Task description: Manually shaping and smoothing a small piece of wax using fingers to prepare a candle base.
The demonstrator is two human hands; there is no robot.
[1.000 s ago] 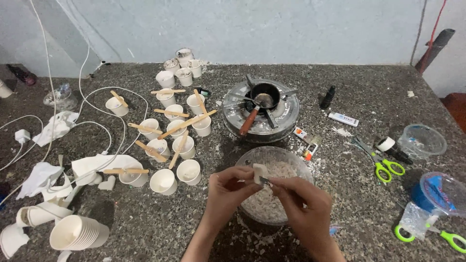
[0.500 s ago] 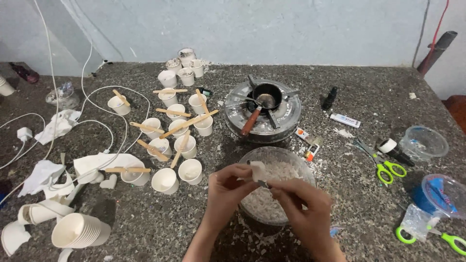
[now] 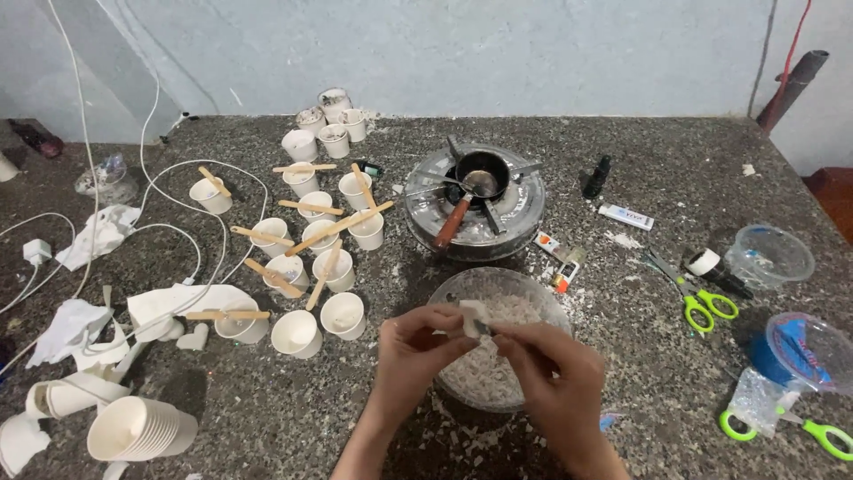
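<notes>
My left hand (image 3: 416, 352) and my right hand (image 3: 553, 380) meet over a clear glass bowl (image 3: 542, 298) that holds white wax flakes. Together they pinch a small white wax chunk (image 3: 472, 317) above the bowl. The fingers of both hands are closed on the chunk. Behind the bowl stands a round metal stove (image 3: 515, 213) with a small dark pot (image 3: 481, 176) on it, its wooden handle pointing toward me.
Several white paper cups (image 3: 342, 313) with wooden sticks stand to the left. A stack of cups (image 3: 138, 429) lies at the lower left, with white cables and crumpled paper. Green scissors (image 3: 706, 307), plastic containers (image 3: 769, 256) and a second pair of scissors (image 3: 822, 436) are on the right.
Both hands stay over the bowl on the wax chunk. The fingers shift slightly, otherwise nothing has moved.
</notes>
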